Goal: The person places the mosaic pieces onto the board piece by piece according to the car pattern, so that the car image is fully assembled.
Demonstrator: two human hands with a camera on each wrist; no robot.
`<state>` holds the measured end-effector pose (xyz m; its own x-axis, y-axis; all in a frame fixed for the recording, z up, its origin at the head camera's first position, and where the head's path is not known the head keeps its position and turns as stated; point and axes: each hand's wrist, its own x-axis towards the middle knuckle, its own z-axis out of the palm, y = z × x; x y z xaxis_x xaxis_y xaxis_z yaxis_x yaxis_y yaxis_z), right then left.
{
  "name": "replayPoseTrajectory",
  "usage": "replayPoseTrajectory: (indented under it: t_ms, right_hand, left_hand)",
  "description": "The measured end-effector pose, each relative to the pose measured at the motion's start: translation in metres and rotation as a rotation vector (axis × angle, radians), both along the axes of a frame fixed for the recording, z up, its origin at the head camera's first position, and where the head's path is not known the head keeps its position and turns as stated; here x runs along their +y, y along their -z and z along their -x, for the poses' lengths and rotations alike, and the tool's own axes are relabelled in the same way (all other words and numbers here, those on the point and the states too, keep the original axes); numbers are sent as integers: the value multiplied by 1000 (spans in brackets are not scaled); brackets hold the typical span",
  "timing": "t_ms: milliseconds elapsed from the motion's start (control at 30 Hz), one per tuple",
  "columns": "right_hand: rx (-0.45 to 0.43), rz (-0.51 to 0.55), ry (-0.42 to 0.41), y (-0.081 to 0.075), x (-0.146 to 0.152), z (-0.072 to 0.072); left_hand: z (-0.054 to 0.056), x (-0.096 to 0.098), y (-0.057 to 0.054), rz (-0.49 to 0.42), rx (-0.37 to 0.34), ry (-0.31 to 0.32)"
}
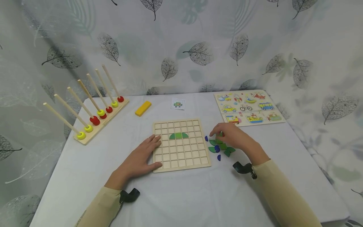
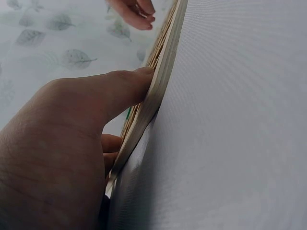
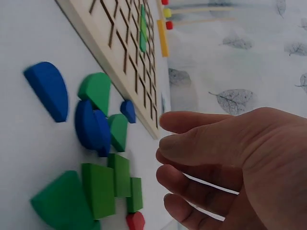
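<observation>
A wooden grid board lies flat on the white table. My left hand rests on its left side, fingers spread along the frame and thumb at the near corner. Two dark green quarter-circle pieces flank a light green square in one row of cells. Beyond the right edge my right hand hovers over loose pieces, fingers loosely bent, with nothing visible between thumb and forefinger. Those pieces include blue half-rounds, green quarter-circles, light green squares and a red piece.
A bead-and-peg stand with red and yellow beads stands at the back left. Near it lies a yellow block. Behind the board is a small pattern card. A picture puzzle board lies at the back right.
</observation>
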<state>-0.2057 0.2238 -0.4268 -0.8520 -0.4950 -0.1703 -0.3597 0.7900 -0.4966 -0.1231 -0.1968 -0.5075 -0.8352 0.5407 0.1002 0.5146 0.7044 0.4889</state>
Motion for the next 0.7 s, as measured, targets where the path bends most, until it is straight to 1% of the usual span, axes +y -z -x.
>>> replayPoseTrajectory:
  t_ms: [200, 367, 467, 700]
  right_hand:
    - [-20, -58, -57, 14, -1, -2]
    - [-6, -85, -90, 21, 0, -3]
    - [5, -90, -85, 22, 1, -3]
    - [17, -82, -31, 24, 3, -2]
  left_hand:
    - [0, 0, 1, 1, 1, -3]
    - [1, 0, 2, 0, 2, -2]
    - [1, 0, 2, 2, 2, -1]
    - [1, 0, 1, 9, 4, -1]
